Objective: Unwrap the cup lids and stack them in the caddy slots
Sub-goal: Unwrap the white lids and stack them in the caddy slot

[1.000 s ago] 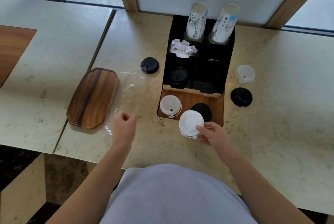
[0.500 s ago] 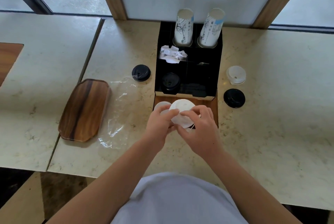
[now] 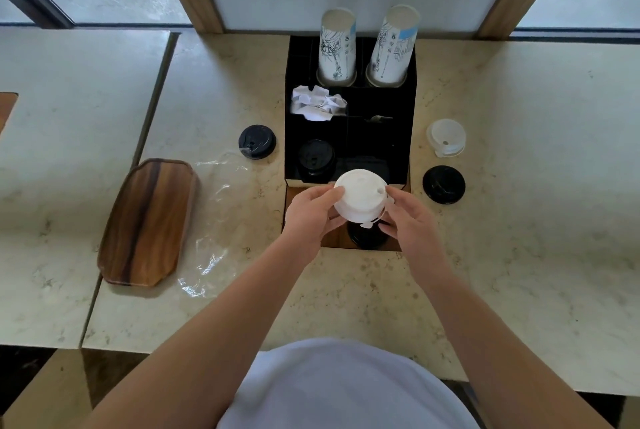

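I hold a stack of white cup lids (image 3: 360, 194) between both hands, just above the front edge of the black caddy (image 3: 405, 137). My left hand (image 3: 308, 215) grips its left side, my right hand (image 3: 408, 217) its right side. One black lid (image 3: 316, 159) sits in the caddy's front left slot. Another black lid (image 3: 367, 236) lies on the wooden base below the stack, partly hidden. Loose lids lie on the counter: a black lid (image 3: 257, 141) left of the caddy, a white lid (image 3: 446, 137) and a black lid (image 3: 443, 184) to its right.
Two printed paper cup stacks (image 3: 337, 47) (image 3: 393, 47) stand in the caddy's back slots, with crumpled white paper (image 3: 317, 104) in front of them. A wooden tray (image 3: 149, 220) and clear plastic wrap (image 3: 214, 220) lie on the counter at the left.
My left hand came over from the plastic wrap and joined the right on the white lids. Both hands lifted them from the wooden base toward the caddy's front edge.
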`<state>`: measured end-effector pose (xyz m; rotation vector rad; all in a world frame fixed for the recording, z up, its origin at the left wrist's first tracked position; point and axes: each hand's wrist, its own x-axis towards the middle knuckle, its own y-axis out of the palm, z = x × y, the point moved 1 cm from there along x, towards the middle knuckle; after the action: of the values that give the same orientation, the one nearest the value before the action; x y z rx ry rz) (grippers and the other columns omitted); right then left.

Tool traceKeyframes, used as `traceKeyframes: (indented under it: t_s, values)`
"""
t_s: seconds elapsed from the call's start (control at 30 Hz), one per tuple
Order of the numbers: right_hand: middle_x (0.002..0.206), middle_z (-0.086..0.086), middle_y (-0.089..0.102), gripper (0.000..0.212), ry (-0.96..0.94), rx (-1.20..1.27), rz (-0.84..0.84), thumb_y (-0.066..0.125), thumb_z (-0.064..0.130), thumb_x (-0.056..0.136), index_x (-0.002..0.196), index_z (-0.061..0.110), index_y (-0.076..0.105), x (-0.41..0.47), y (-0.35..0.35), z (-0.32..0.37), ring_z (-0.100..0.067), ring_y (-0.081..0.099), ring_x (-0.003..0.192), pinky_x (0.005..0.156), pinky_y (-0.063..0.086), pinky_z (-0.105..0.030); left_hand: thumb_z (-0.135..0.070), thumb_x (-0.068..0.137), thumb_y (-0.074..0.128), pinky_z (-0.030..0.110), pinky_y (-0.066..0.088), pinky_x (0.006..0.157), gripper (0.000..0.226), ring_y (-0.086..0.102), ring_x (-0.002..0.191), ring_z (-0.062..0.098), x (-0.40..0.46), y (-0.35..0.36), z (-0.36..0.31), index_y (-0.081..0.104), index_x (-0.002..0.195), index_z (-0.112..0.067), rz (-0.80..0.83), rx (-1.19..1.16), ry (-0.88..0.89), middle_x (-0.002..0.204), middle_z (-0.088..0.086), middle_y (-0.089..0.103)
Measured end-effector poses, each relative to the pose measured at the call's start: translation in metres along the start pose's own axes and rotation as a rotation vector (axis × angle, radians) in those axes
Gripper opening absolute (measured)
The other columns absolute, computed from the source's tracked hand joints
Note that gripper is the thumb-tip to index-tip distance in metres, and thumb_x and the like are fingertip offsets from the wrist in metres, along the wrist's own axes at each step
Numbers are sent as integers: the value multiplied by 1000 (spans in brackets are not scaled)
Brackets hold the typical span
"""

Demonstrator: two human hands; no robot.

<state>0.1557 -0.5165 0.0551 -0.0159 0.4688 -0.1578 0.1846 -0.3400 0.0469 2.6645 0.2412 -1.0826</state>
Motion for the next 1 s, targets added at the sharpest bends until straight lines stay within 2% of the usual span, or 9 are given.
traceKeyframes:
  t_s: [0.17,0.3,0.43,0.6,0.63,0.73,0.83,0.9,1.0]
  values:
    - [118,2,68,25,52,-16,-51,49,15,102,113,25,68,25,-8,-4,-17,68,107,78,60,-26,-18,96,67,30,63,75,23,66,106,19,26,13,-12,68,118,-13,6,94,-3,119,7,69]
    - [111,9,70,37,88,-60,-48,59,32,98,135,31,54,48,-13,3,-11,72,93,75,61,-30,-18,95,67,29,62,82,30,68,108,19,49,22,-30,68,125,-11,78,316,123,116,4,71]
    - [100,5,75,41,93,-237,89,70,39,88,127,28,62,74,-17,11,-9,74,85,73,63,-31,-29,89,73,30,59,88,31,70,101,9,68,33,-49,71,119,-22,101,509,252,107,-8,74]
    - [99,2,74,39,133,-70,-53,74,30,84,121,18,67,106,-15,13,-14,73,94,77,63,-36,-31,97,63,36,58,96,15,72,100,10,86,43,-52,71,109,-25,-8,337,173,104,-6,75]
    - [98,5,73,40,117,-114,-97,71,31,85,123,17,66,111,-14,14,-9,73,91,78,63,-34,-34,99,59,36,57,97,19,72,99,9,87,45,-50,69,113,-23,-17,308,141,104,-8,74]
    - [95,15,70,43,26,-334,-188,65,36,88,128,20,63,120,-11,17,9,68,75,66,54,-10,-44,100,53,36,53,100,29,69,105,9,87,57,-42,66,119,-25,22,255,57,110,-11,73]
    - [103,8,72,47,5,-361,-219,63,40,90,132,20,60,121,-5,18,-1,70,81,64,50,-9,-53,98,50,34,49,103,49,60,119,14,87,71,-40,58,137,-25,36,220,-6,129,-5,64]
    - [98,10,65,44,-20,-421,-227,58,38,94,134,18,58,122,1,18,5,60,79,57,42,-6,-59,97,48,35,45,106,58,55,123,16,89,78,-41,51,144,-26,36,213,-41,136,-4,59]
    - [99,2,64,38,70,-389,-152,49,35,98,129,14,57,131,11,14,-3,58,82,59,43,-17,-67,94,47,36,39,106,65,57,114,10,91,89,-40,50,143,-25,28,170,-88,123,-9,62]
